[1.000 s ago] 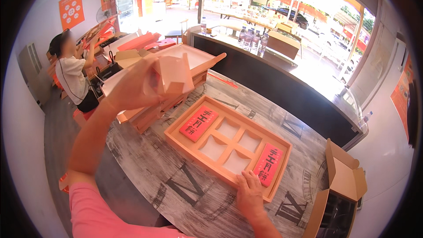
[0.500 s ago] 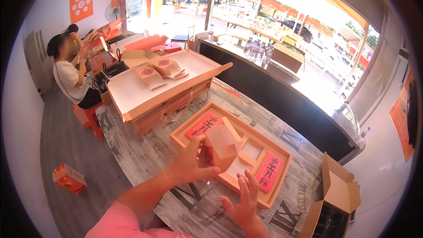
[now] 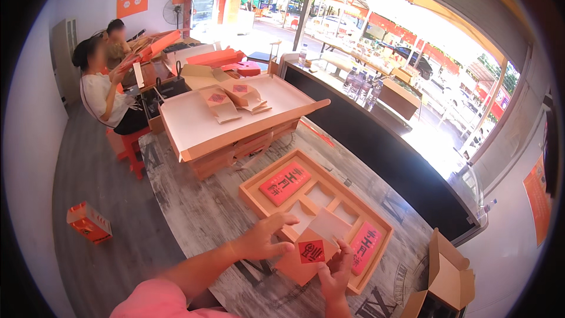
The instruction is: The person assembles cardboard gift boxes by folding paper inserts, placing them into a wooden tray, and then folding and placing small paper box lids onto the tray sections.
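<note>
A small brown kraft paper box (image 3: 299,265) with a red diamond label is pinched by its right side in my right hand (image 3: 336,274). My left hand (image 3: 263,240) is beside the box's upper left, thumb and fingers apart, apparently free of it. Just beyond both hands lies a shallow orange-brown tray (image 3: 249,195) with white-bottomed compartments in its middle. One flat red packet with dark lettering (image 3: 285,183) lies in its left end. Another red packet (image 3: 366,247) sits in the right end, near my right fingers. The held box covers part of the tray's near side.
A large carton lid with a white inside (image 3: 194,123) bears several kraft boxes (image 3: 220,103) at the table's far left. An opened cardboard box (image 3: 450,271) stands at right. An orange-red carton (image 3: 89,224) is on the floor. Two people sit beyond, one on a red stool (image 3: 136,150).
The kraft box has passed from my left hand to my right and moved lower, its red label now facing up. My left hand has let go. The whole view has shifted slightly.
</note>
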